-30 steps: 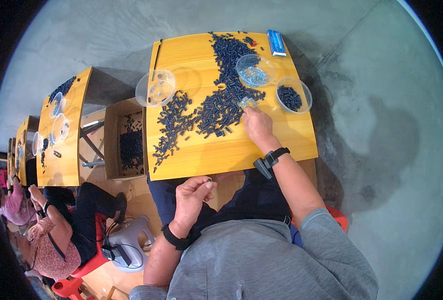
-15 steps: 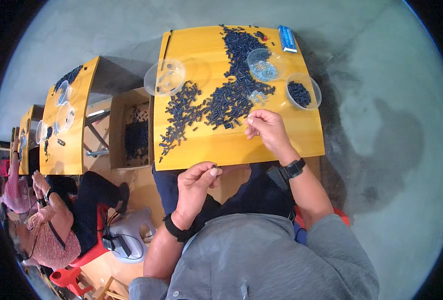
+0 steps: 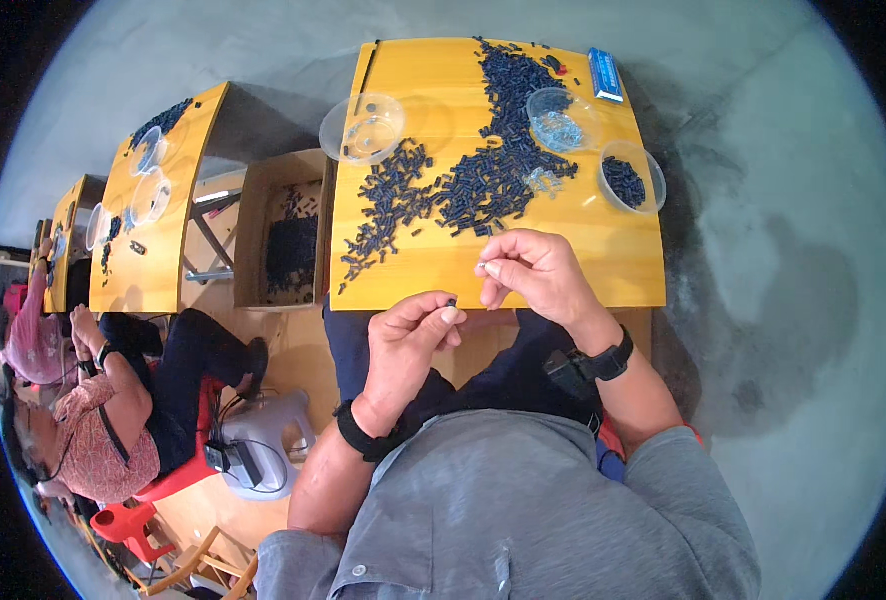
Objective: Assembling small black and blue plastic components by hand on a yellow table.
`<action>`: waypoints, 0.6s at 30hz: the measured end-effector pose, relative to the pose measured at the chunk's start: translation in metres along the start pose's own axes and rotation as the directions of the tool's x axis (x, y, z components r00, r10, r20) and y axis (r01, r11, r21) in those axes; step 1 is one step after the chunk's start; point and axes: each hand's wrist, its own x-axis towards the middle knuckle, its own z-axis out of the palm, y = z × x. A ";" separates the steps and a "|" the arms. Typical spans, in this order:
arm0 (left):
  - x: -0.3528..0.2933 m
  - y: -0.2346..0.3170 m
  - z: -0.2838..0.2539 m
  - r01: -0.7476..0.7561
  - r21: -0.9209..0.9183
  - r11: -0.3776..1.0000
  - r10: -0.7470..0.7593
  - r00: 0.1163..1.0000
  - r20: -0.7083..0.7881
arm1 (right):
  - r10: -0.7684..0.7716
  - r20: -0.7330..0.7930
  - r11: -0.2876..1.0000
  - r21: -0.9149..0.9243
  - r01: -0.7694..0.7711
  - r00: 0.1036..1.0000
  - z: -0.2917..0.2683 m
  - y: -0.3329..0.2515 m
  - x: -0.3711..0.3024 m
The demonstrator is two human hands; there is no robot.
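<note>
Pinching a small dark piece in my left hand — my right hand curled shut beside it — over the table's near edge.

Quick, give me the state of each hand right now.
Left hand: closed, pinching a small dark piece at its fingertips.
Right hand: fingers curled and pinched together; whether it holds anything cannot be told.
</note>
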 end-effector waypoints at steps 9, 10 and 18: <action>-0.007 0.002 0.001 -0.090 0.051 0.995 0.087 0.994 0.072 | -0.028 0.152 0.944 -0.320 0.077 0.988 0.021 -0.035 -0.014; -0.008 0.001 0.001 -0.098 0.016 0.995 0.097 0.992 0.079 | -0.015 0.163 0.939 -0.336 0.070 0.987 0.024 -0.038 -0.015; -0.013 0.004 0.002 -0.141 -0.008 0.990 0.141 0.983 0.121 | -0.066 0.283 0.860 -0.471 0.198 0.957 0.031 -0.046 -0.017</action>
